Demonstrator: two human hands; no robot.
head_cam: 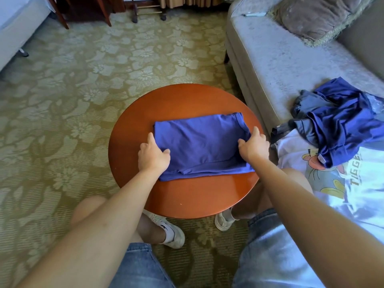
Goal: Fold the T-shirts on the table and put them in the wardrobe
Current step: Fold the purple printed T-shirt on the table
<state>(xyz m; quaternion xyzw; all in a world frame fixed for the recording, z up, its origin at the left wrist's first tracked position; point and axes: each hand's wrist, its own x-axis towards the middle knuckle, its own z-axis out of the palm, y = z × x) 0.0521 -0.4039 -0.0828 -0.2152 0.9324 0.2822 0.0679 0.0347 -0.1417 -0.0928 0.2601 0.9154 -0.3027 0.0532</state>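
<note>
A folded blue T-shirt [199, 142] lies flat on the round reddish-brown table [187, 196]. My left hand [152, 155] grips its left edge, thumb on top and fingers curled under the fabric. My right hand [254, 145] grips the right edge the same way, near the sleeve. On the sofa to the right lie a crumpled dark blue shirt [340, 123] and, beneath it, a white T-shirt [336, 183] with a cartoon print.
A grey sofa [280, 65] with a brown cushion [318, 17] runs along the right, close to the table. Patterned green carpet [72, 100] covers the floor. A bed edge [16, 28] and dark furniture legs stand at the back left. My knees flank the table.
</note>
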